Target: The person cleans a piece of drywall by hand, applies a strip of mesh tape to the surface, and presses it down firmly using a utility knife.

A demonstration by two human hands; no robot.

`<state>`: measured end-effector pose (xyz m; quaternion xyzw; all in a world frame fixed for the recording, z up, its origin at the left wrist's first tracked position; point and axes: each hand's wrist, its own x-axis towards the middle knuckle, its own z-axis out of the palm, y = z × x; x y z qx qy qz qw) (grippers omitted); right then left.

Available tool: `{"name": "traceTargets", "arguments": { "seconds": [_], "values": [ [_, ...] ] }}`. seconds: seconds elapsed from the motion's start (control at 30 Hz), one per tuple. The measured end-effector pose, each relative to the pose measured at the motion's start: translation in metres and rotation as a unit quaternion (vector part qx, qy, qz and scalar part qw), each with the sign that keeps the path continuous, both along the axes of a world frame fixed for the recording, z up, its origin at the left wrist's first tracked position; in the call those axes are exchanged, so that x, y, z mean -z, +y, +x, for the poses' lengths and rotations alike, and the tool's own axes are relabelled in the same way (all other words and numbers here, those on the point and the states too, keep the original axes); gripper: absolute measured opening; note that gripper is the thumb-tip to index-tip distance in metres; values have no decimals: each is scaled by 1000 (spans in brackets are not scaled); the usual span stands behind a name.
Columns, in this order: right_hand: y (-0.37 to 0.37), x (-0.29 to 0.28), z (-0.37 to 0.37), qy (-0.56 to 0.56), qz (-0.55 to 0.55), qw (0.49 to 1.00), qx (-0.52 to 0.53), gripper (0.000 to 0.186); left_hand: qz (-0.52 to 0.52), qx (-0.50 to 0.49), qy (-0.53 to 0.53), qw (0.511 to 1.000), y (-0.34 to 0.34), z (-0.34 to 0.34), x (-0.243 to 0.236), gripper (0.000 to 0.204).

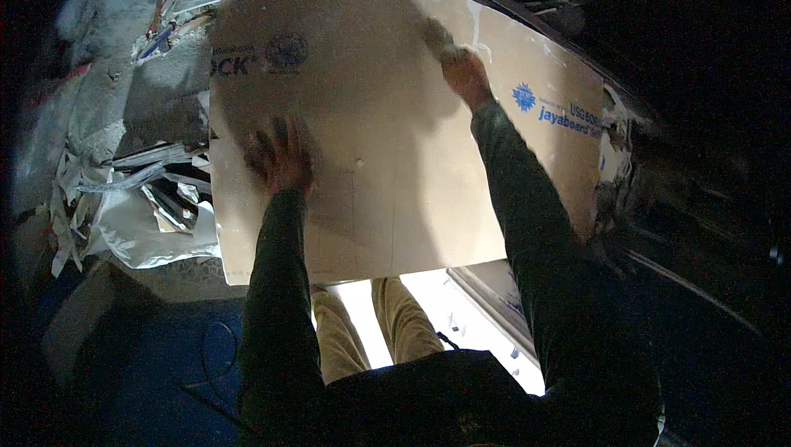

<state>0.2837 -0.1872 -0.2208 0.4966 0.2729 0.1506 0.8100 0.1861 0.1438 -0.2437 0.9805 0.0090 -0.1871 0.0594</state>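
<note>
A brown-faced plasterboard sheet [362, 159] with blue and dark printing fills the middle of the view. Spread over its left part is my left hand [284, 159], fingers apart, palm toward the board and in shadow. My right hand [465, 76] is closed near the board's upper right, by a whitish streak on the paper. A dark patch lies just past its knuckles; whether that is shadow or a held thing is unclear. What those fingers hold, if anything, is hidden.
Left of the board lie torn scraps, strips and a white bag [148, 229]. Blue flooring [165, 348] with a thin dark cable [235, 340] is at lower left. My trousered legs [404, 323] stand below the board, beside a brightly lit white surface [486, 340].
</note>
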Motion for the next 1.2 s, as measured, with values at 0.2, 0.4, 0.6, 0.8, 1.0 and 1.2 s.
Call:
{"name": "traceTargets", "arguments": {
  "seconds": [0.2, 0.4, 0.6, 0.8, 1.0, 1.2],
  "values": [
    [24, -1, 110, 138, 584, 792, 111, 27, 8, -33, 11, 999, 5, -1, -5, 61],
    [-13, 41, 154, 239, 705, 664, 75, 18, 10, -36, 48, 998, 3, 1, -11, 63],
    [-26, 64, 171, 251, 746, 615, 48, 16, -52, -65, 23, 996, 0, 3, -13, 69],
    [-10, 32, 161, 235, 788, 500, 272, 28, -51, -59, 38, 996, -1, 3, -11, 73],
    [-23, 45, 163, 163, 790, 592, -10, 12, -45, -45, 19, 998, -5, 1, -6, 73],
    [-32, 65, 179, 163, 574, 794, -118, 16, -22, -29, -12, 999, 7, -8, 1, 68]
  ]
}}
